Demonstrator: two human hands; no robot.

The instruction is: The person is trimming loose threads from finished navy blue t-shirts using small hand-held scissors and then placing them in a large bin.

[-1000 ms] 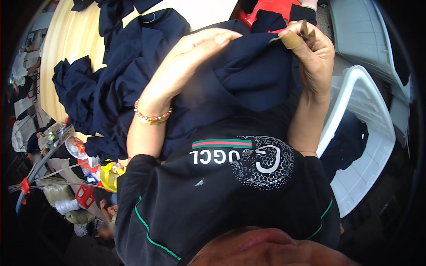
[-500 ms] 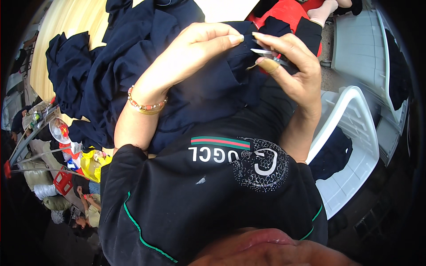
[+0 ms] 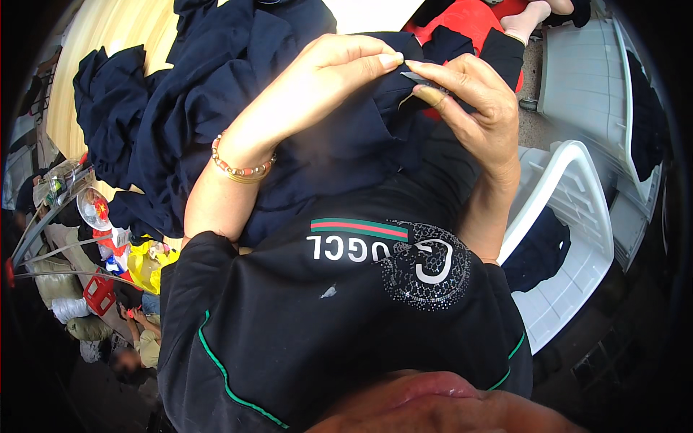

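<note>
Softly creased, matt navy cloth [image 3: 180, 137] spreads under the left hand [image 3: 339, 65], whose wrist carries shiny beads [image 3: 251, 172] and a polished, gold-toned metal bangle [image 3: 242, 179]. At the right hand's [image 3: 473, 101] fingertips is a grey metal blade [image 3: 416, 77]. Left of the left hand, the desk [image 3: 108, 36] looks like smooth, grained wood; beyond the right hand stands a smooth white plastic piece [image 3: 588, 202].

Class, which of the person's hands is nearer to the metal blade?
Right. The right hand holds the metal blade; the left hand, pinching the navy cloth, is left of the blade, near its tip.
</note>
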